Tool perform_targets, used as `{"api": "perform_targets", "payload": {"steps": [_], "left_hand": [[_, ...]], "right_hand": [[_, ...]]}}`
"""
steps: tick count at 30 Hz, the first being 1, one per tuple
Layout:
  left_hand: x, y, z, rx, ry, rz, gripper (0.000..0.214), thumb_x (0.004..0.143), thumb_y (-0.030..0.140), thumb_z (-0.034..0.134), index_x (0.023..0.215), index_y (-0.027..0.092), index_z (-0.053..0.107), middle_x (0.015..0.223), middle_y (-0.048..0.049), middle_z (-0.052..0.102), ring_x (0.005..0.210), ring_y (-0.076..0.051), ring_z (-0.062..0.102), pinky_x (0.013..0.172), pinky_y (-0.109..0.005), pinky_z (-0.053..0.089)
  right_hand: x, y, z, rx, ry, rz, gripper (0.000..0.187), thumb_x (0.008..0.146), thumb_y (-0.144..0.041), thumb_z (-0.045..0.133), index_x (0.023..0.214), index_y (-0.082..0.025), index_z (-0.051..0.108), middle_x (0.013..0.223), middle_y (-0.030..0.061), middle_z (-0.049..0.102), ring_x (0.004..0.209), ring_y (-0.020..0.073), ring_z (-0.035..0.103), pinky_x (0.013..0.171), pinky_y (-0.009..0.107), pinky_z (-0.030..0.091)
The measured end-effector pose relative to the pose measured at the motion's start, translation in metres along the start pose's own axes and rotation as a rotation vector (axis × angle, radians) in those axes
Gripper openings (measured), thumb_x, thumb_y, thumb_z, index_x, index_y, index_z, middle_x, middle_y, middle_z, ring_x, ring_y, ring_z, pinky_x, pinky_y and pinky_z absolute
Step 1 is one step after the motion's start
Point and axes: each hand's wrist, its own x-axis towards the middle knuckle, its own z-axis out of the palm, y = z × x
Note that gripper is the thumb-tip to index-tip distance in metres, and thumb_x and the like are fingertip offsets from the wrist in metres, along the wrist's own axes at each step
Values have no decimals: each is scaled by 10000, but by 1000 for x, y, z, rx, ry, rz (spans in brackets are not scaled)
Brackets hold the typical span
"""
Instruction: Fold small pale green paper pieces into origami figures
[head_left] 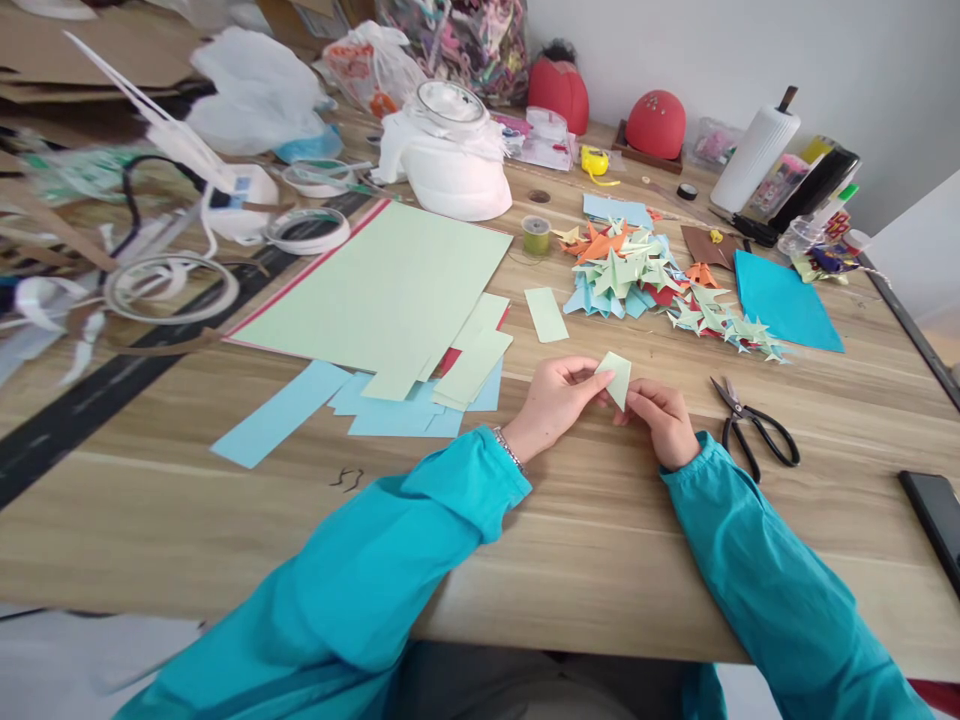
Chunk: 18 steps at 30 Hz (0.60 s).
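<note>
- Left hand [556,400] pinches the folded green paper piece [616,377] at its left edge.
- Right hand [664,420] grips its lower tip, just above the surface [600,540].
- Scissors [754,425] lie near, to the right.

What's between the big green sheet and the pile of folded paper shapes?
Head view: a small green paper strip lies between the big green sheet and the pile of folded paper shapes, with a green thread spool farther back.
</note>
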Motion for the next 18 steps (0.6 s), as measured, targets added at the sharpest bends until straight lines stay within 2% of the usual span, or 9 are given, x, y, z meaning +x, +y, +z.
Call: {"api": "perform_targets", "payload": {"steps": [2,7,13,18], "left_hand": [[0,0,0,24,17,7,250,665,381,696,715,137,683,593,-15,625,558,-132,569,560,-254,474],[-1,2,-1,62,23,7,238,665,370,693,661,137,648,580,-9,603,543,-123,543,533,-244,441],[-2,1,-1,89,-47,-1,233,637,359,717,673,139,649,586,11,569,530,-94,465,494,-225,368],[-1,-2,0,20,-53,-28,250,651,382,703,669,140,647,616,3,569,544,-98,476,503,-229,392]], "right_hand": [[0,0,0,9,-6,-9,348,817,-475,536,662,-171,604,580,18,625,569,136,551,587,268,443],[1,0,3,-112,34,38,364,749,-520,609,646,-172,592,541,6,600,500,117,491,510,251,399],[1,-1,2,-259,-63,-39,423,811,-526,528,574,-176,545,539,-8,534,516,104,439,529,240,373],[0,0,2,-291,-83,-86,411,864,-491,462,592,-186,506,553,-17,502,539,107,430,556,242,365]]}}
